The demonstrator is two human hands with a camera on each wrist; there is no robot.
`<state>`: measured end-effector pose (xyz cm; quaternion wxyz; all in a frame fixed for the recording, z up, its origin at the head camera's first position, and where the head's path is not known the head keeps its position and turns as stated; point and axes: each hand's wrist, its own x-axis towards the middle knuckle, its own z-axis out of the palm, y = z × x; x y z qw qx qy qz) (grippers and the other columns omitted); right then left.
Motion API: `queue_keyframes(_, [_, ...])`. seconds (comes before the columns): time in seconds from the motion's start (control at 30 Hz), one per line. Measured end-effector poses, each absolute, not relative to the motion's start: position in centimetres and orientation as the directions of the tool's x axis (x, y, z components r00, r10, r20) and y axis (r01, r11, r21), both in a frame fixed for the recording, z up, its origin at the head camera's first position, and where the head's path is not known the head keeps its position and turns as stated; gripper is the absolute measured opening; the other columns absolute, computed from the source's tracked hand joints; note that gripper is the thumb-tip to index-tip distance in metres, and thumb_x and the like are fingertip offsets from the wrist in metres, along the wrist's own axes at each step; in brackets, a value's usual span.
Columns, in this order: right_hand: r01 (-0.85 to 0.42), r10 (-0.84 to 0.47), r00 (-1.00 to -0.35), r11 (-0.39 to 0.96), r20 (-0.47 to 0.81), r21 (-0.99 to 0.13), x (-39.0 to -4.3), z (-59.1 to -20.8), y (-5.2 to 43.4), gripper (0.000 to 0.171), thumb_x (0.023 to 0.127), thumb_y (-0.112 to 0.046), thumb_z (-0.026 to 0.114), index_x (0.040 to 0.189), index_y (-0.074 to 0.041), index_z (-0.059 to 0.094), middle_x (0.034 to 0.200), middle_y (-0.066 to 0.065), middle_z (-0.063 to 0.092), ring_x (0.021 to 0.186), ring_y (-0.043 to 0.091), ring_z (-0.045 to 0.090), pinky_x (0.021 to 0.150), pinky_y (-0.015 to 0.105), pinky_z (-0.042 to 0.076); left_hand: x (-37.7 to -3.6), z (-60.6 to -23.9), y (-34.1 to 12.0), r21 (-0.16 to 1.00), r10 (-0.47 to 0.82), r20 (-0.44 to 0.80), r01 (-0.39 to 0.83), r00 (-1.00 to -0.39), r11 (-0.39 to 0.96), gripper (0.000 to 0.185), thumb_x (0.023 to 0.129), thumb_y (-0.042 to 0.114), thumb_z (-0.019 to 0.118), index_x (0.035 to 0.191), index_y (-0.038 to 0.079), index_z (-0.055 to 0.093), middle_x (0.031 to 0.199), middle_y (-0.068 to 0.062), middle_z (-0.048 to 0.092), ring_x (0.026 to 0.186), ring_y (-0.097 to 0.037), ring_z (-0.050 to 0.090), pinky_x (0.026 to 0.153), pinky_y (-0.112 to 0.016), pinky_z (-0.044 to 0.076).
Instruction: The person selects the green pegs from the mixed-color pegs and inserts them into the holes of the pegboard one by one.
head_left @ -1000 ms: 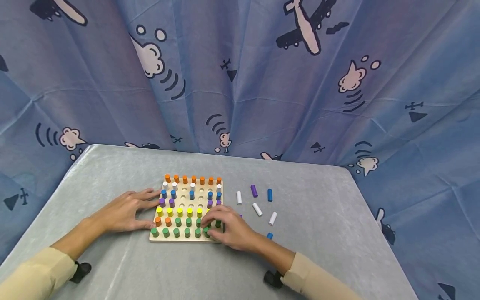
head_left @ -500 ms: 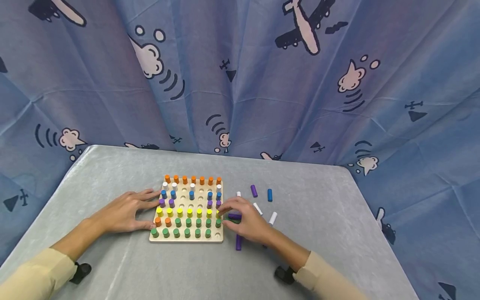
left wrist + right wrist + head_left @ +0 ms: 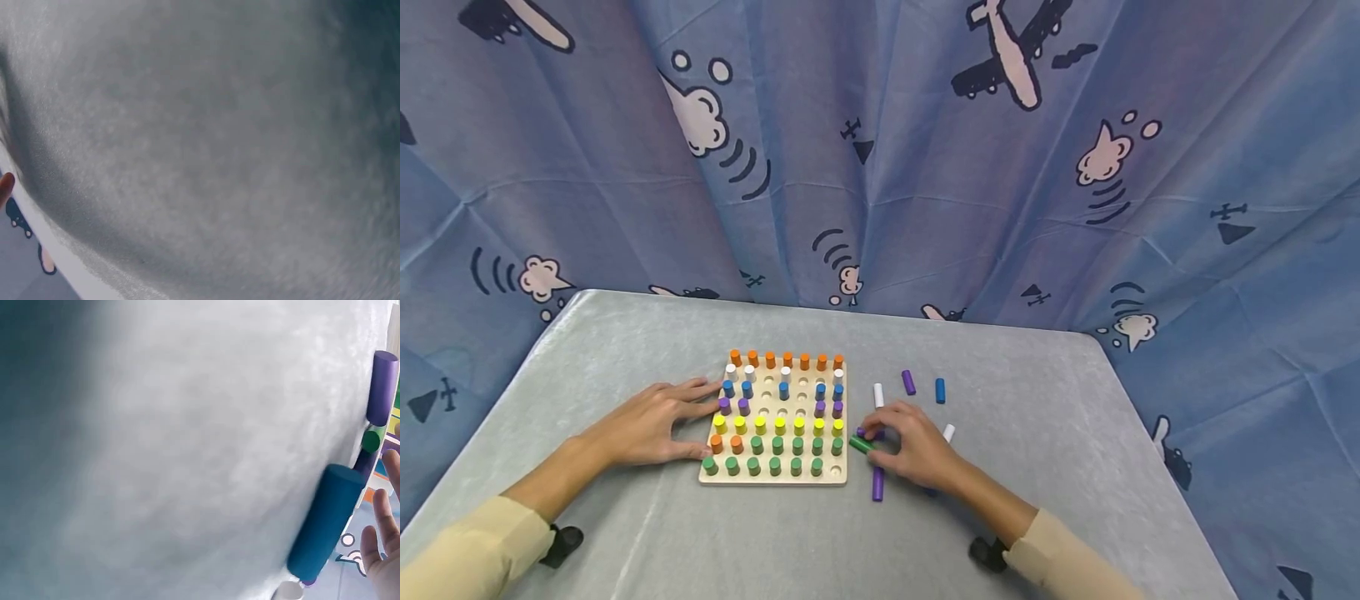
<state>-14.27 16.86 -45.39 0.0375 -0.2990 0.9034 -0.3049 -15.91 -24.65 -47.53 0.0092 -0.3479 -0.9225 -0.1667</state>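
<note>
In the head view, a wooden pegboard (image 3: 841, 457) holds rows of coloured pegs. My left hand (image 3: 651, 422) rests at its left edge, fingers spread and touching the side. My right hand (image 3: 910, 446) is right of the board, over a green peg (image 3: 861, 444) lying on the table. Its thumb and index finger stand on either side of the green peg, with a gap between them. A purple peg (image 3: 861, 432) lies partly under the fingers. In the right wrist view, the green peg's round end shows beyond a blue peg (image 3: 326, 522).
Loose pegs lie right of the board: a white peg (image 3: 878, 395), a purple peg (image 3: 908, 382), a blue peg (image 3: 940, 390), another white peg (image 3: 949, 432) and a purple peg (image 3: 877, 483). The grey table (image 3: 1037, 483) ends at a blue curtain (image 3: 880, 167).
My right hand has moved right from the board's bottom row to the loose green peg. A green peg it was touching now stands in that row. My left hand has stayed still.
</note>
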Motion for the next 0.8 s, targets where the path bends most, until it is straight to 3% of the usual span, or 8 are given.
queue_keyframes(0.8, [-0.529, -0.551, -0.829, 0.716, 0.097, -0.455, -14.11, -46.28, 17.28, 0.035, 0.078, -0.021, 0.086, 0.109, -0.015, 0.072, 0.091, -0.01, 0.07, 0.099, 0.009, 0.056, 0.09, 0.038, 0.045, -15.79, -47.33, -24.68, 0.306, 0.642, 0.132, 0.647, -0.755, 0.698, 0.074, 0.085, 0.061, 0.069, 0.137, 0.009, 0.061, 0.151, -0.01, 0.047, 0.137, -0.039, 0.044, 0.1, -0.06, 0.042])
